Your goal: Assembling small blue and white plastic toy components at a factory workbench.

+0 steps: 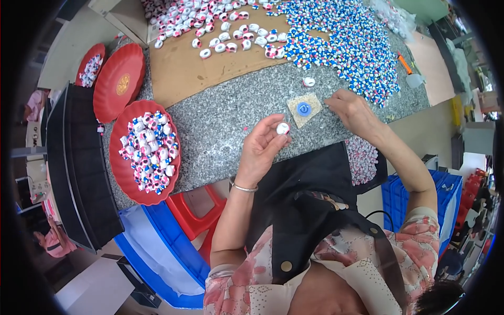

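Note:
My left hand point(261, 147) pinches a small round white and pink plastic piece point(283, 128) between thumb and fingers, just above the near edge of the stone-patterned worktop point(220, 126). To its right, my right hand point(350, 109) has its fingers and thumb pressed together. Whatever those fingertips hold, if anything, is too small to make out. Between the hands a round blue holder point(304, 108) sits on a beige speckled pad point(294, 118). Just beyond the pad lies a loose white piece point(308, 82) with a dark opening.
Brown cardboard point(184, 79) carries many white and pink pieces point(215, 42). A large heap of small blue and white parts point(346, 42) spreads at the far right, beside an orange-handled tool point(404, 63). Red scalloped trays point(116, 173) stand left; a pink-filled container point(361, 160) is below the edge.

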### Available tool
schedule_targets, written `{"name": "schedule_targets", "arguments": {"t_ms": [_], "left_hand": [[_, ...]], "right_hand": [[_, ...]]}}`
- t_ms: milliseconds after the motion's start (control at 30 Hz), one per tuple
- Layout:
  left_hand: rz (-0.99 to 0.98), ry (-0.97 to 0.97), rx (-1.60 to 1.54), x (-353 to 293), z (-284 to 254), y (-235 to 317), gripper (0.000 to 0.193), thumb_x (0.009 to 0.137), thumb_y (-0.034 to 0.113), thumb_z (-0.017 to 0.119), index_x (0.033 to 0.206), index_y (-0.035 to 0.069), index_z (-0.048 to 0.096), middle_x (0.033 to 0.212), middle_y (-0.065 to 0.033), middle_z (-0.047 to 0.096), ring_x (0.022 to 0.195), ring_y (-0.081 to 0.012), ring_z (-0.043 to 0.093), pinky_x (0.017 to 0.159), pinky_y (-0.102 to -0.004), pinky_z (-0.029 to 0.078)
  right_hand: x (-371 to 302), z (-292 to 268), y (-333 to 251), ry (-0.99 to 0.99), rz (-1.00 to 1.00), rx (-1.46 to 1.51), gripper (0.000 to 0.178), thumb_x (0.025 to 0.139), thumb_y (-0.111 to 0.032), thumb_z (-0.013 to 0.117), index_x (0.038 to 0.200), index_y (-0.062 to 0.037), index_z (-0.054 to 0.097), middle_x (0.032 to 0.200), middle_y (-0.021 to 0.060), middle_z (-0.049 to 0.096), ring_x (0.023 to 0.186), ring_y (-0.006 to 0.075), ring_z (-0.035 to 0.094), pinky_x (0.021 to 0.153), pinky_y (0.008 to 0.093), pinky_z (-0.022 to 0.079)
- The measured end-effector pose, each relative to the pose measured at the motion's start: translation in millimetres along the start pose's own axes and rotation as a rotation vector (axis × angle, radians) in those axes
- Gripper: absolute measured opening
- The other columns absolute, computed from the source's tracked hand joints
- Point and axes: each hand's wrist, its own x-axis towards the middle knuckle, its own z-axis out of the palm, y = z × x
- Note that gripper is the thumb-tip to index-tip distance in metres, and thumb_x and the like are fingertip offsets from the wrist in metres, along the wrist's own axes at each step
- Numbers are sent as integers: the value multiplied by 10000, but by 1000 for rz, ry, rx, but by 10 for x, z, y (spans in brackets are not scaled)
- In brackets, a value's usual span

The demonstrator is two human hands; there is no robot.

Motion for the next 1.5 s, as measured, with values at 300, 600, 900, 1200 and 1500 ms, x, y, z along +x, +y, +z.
{"name": "schedule_targets", "arguments": {"t_ms": [300, 600, 900, 1200, 1500], "left_hand": [[94, 89, 124, -39, -18, 91, 340, 877, -70, 608, 1205, -14, 543, 1051, -77, 637, 965, -111, 618, 847, -230, 506], [170, 164, 272, 45, -9, -19, 365, 830, -116, 638, 1175, -31, 552, 1051, -76, 628, 953, -123, 634, 836, -224, 523], [448, 154, 689, 157, 238, -128, 339, 791, -110, 673, 1114, -24, 613, 1080, -99, 608, 904, -140, 637, 777, -244, 552], [18, -188, 302, 68, 234, 61, 263, 935, 23, 566, 1184, -36, 627, 886, -81, 650, 743, -104, 644, 664, -214, 513], [-6, -128, 523, -79, 189, 243, 216, 899, 2, 598, 1103, -43, 656, 930, -89, 649, 791, -128, 629, 693, -234, 505]], "right_hand": [[447, -128, -338, -126, -260, 2, 127, 760, 5, 605, 885, -4, 594, 844, 133, 581, 820, 323, 610, 694, 408, 501], [455, -69, -316, -106, -305, -23, 118, 712, 9, 598, 828, 8, 572, 819, 144, 569, 821, 332, 610, 708, 408, 508], [200, -21, -505, -67, 521, 1013, 102, 886, -54, 651, 948, 19, 684, 844, 37, 679, 753, 76, 615, 663, 234, 501], [74, -152, -616, 8, -28, 614, 114, 823, -25, 678, 935, -17, 700, 790, 110, 669, 725, 227, 671, 627, 322, 515], [19, -51, -528, -151, 120, 897, 122, 841, -109, 677, 933, -29, 688, 830, 110, 664, 744, 255, 663, 665, 348, 515]]}}
